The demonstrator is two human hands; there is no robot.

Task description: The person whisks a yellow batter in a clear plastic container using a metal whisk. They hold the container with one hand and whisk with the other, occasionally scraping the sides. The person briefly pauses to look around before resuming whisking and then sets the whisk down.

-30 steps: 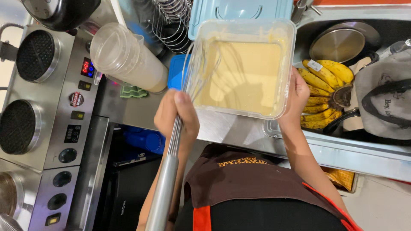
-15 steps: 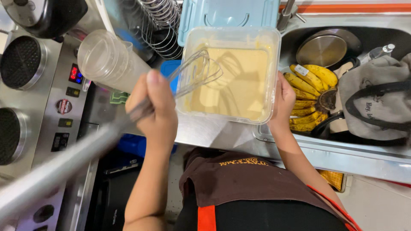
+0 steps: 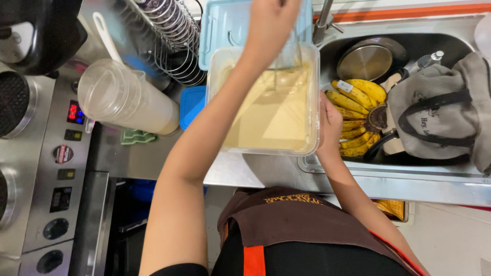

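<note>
Two hands engaged on one tub (image 3: 266, 151) of pale yellow batter (image 3: 276, 112), set on the steel worktop (image 3: 148, 158) with its right edge at the rim of the sink (image 3: 460, 168).

1. Left hand (image 3: 268, 25): grip closed round the top of the whisk (image 3: 289, 61), above the far end of the tub. Wires blurred, reaching down into the batter at the far side; handle hidden by the fist.
2. Right hand (image 3: 330, 122): grip clasped on the right wall of the tub, just beside the bananas (image 3: 355, 115) in the sink.

Recommended practice, as a judgement from this view:

- Brace the tub firmly with the right hand; thin plastic walls likely to flex and slide on smooth steel.
- Hold the wires below the batter surface and inside the rim to limit splashing toward the grey bag (image 3: 440, 112) and the bananas.
- Sweep into the corners and along the near wall, where unmixed batter tends to collect.
- Drive the stroke from the wrist, with the forearm clear of the near rim.
- Avoid knocking the blue lid (image 3: 225, 25) just beyond the tub, or the clear jug (image 3: 123, 99) lying on its side to the left.
- Depth of batter and any lumps: not judgeable from above.
</note>
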